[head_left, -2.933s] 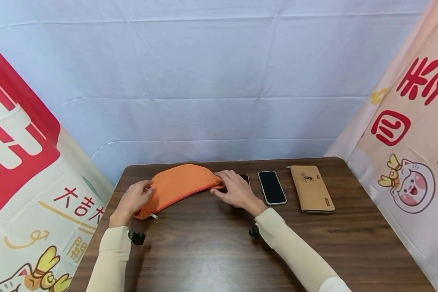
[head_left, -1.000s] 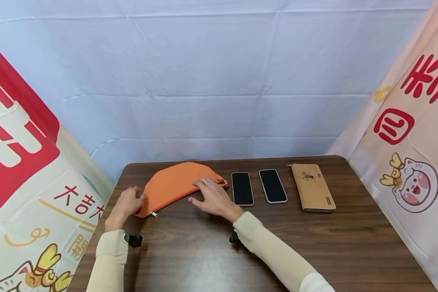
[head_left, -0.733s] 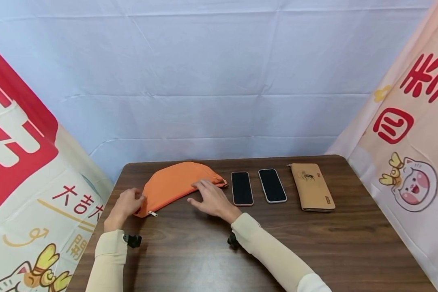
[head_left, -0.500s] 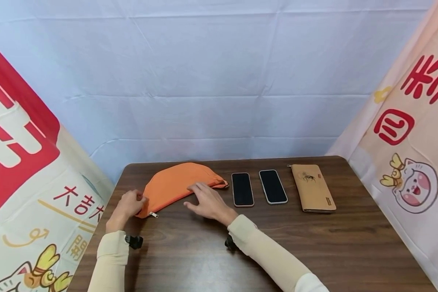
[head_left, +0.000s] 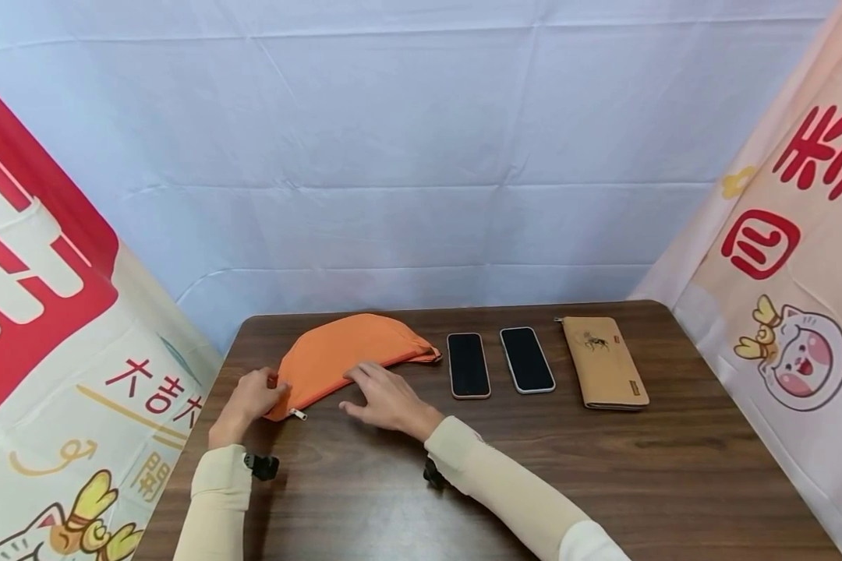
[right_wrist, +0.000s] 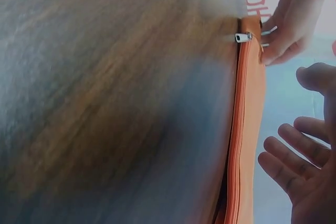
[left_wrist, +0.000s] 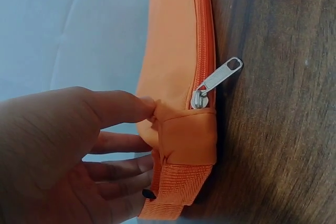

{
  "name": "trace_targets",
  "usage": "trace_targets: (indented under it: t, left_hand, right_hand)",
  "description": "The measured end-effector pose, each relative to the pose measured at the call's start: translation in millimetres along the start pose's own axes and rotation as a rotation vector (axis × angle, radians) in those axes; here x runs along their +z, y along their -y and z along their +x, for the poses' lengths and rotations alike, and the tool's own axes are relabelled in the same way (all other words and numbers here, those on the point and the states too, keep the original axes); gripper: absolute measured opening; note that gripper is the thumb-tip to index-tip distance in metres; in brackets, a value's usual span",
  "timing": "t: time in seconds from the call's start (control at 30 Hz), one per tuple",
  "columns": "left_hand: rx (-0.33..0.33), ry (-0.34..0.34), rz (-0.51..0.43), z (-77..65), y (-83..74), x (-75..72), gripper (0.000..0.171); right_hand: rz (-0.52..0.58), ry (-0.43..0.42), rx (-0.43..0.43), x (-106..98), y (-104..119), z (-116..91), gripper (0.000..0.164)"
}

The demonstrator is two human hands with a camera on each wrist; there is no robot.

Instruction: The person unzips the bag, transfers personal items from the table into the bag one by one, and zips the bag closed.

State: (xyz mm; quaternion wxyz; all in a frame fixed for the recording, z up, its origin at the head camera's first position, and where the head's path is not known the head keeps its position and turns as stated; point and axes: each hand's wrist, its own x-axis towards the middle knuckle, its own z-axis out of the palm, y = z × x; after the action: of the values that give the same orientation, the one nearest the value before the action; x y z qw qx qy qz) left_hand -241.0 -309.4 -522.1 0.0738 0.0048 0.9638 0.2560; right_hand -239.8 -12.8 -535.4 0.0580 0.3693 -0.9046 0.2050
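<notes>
Left hand (head_left: pixel 251 395) pinches pouch (head_left: pixel 344 352) near left edge of table (head_left: pixel 617 467); right hand (head_left: pixel 386 399) loose. I judge zipping step; next, grasp zip pull (left_wrist: pixel 216 79).

On table (head_left: pixel 603 483): pouch (head_left: pixel 351 351) left | first phone (head_left: pixel 468 366) right of it | second phone (head_left: pixel 527 360) next | wallet (head_left: pixel 606 362) rightmost | left hand (head_left: pixel 249 396) at pouch's left end | cloth (head_left: pixel 421 156) behind table

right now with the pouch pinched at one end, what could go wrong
Only the left hand seems to grip the pouch, near one end, so it might slide or twist if the zip pull is tugged. Its other end lies close to the nearest phone, so a swing that way could nudge it.
</notes>
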Motion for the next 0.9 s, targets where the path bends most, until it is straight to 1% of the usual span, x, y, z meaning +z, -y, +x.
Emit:
trace_targets:
  t: [0.23,0.5,0.6,0.9]
  left_hand:
    - [0.033,-0.056,0.026,1.6,1.6,5.0,0.041]
    - [0.046,-0.117,0.036,5.0,-0.6,7.9,0.045]
    - [0.031,-0.116,0.027,6.9,-2.7,8.4,0.046]
    - [-0.031,-0.074,0.023,9.0,-9.3,8.2,0.053]
  right_hand:
    - [-0.03,0.013,-0.036,6,6,3,0.052]
    - [-0.021,0.043,-0.045,12,13,5,0.05]
    - [-0.028,0.042,-0.057,15,15,5,0.048]
    - [-0.036,0.061,-0.083,25,18,5,0.043]
